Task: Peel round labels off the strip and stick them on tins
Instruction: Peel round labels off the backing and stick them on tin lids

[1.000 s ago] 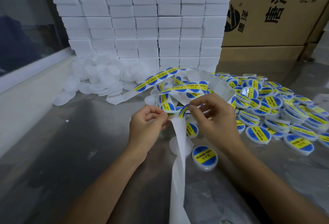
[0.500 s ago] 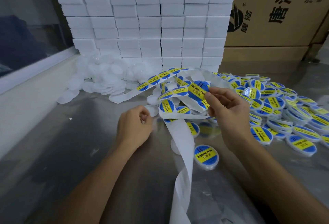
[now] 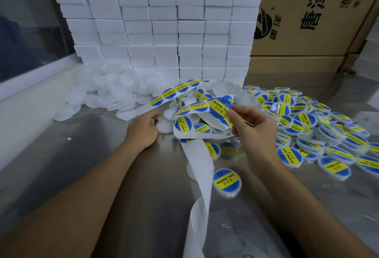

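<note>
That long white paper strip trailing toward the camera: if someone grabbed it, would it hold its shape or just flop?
Probably flop: the strip already twists and loops over the steel table. It looks thin, so likely very light. Its glossy face and the round label pinched free by the right hand suggest a slippery release surface.

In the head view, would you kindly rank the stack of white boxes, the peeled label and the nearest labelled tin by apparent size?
1. stack of white boxes
2. and 3. unsure: nearest labelled tin and peeled label look alike, the label being held by the right hand.
</note>
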